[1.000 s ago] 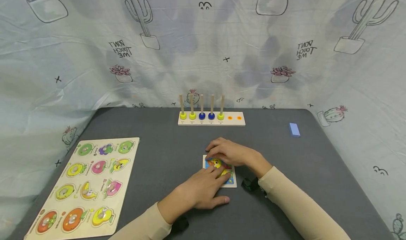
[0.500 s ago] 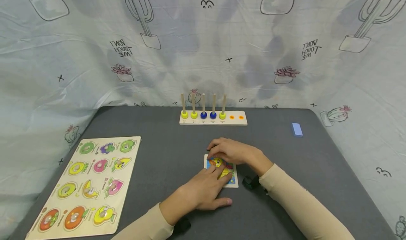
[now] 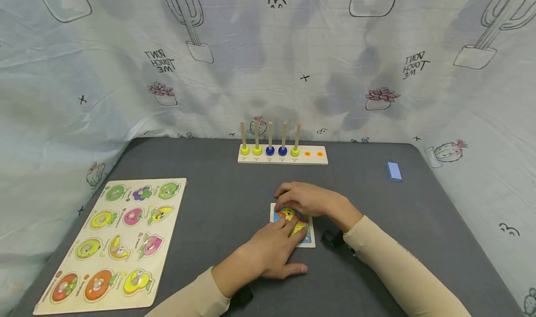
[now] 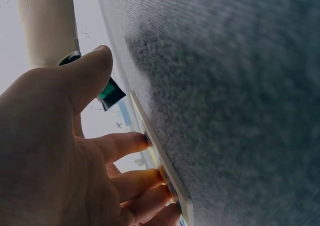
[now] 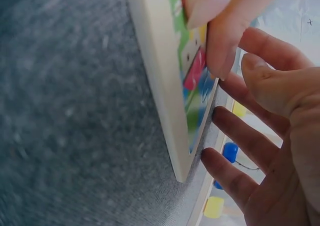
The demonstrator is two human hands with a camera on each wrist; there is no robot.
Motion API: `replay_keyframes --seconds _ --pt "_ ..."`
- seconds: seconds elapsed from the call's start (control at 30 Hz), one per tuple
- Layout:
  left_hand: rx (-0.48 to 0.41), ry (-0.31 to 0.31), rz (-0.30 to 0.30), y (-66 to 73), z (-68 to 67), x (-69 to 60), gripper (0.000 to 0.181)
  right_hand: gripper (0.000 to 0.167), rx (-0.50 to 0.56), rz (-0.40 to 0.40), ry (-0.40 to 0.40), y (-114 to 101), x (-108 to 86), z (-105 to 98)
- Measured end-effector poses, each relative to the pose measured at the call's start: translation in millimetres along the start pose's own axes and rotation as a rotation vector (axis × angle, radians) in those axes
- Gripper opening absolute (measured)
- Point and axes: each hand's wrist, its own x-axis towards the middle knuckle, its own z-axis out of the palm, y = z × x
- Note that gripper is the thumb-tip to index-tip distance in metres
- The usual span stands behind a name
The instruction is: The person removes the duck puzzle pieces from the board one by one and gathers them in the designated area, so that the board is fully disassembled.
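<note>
A small picture puzzle board (image 3: 289,213) with a yellow cartoon figure lies flat on the grey table, partly hidden by both hands. My left hand (image 3: 274,252) rests its fairly straight fingertips on the picture, its thumb stretched out beside the board; in the left wrist view those fingers (image 4: 137,183) press on the board's face. At the board's far side is my right hand (image 3: 307,198), arched over the top edge. In the right wrist view its loosely bent fingers (image 5: 245,136) reach down at the far edge, and its thumb (image 5: 260,68) is near the left hand's fingers.
A large fruit knob puzzle (image 3: 138,235) lies at the left. At the back stands a counting board (image 3: 282,160) with upright pegs carrying yellow and blue rings. A small blue block (image 3: 394,171) sits at the back right. A patterned curtain (image 3: 251,56) hangs behind the table.
The head view has shifted slightly, so everything sits a little further right in it. Both hands keep nearly the same place on the board.
</note>
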Motion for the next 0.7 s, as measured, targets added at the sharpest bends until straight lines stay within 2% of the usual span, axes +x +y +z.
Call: replay_keyframes --seconds 0.4,0.57,0.7 --pt "-0.003 0.003 0.016 -2.3 2.3 -0.1 0.083 0.029 -0.088 0.028 -0.003 -5.3 0.9 6.1" --pt "0.036 0.048 0.037 -3.3 2.8 0.2 0.074 0.026 -0.111 0.011 0.001 -6.1 1.4 6.1" --pt "0.092 0.052 0.018 -0.7 0.5 0.2 0.069 0.027 -0.090 0.007 -0.004 -6.2 1.0 5.8"
